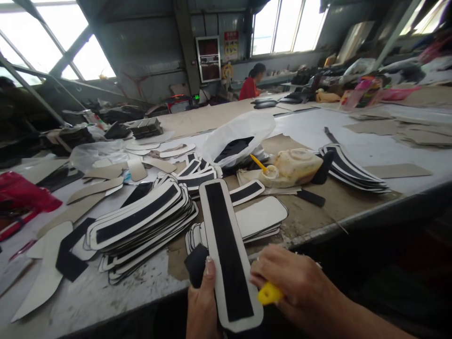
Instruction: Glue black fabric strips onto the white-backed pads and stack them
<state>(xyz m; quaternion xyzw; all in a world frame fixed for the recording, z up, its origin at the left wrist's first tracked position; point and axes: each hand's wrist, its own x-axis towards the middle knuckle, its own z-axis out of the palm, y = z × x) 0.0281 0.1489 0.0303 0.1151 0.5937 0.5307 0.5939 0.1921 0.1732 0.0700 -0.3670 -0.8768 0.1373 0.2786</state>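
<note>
Workshop interior with dark metal walls and bright windows (289, 26) at the upper left and upper right of the frame; a long worktable (307, 125) runs across the middle. At upper centre, beyond the table, a co-worker in red (248, 89) sits bent forward.

Lower centre: a long white panel with rounded ends (231, 245), bearing a black strip along its middle, stands tilted in front of the near table edge. The left hand (202, 303) grips it by the left border, thumb on the front face; a small black piece (197, 264) shows just beside the thumb, though whether it is held cannot be told. At the right border, the right hand (293, 282) is closed around a yellow handle (270, 294), whose far end is hidden.

Left of centre lies a tall, uneven stack of similar black-striped panels (141, 221). Behind the raised panel, at centre right, is a low pile of plain white panels (263, 214). Farther back are a white plastic bag (247, 127), a stained yellowish container (296, 165) with a yellow stick (258, 163) beside it, and, at right, another striped stack (353, 172).
</note>
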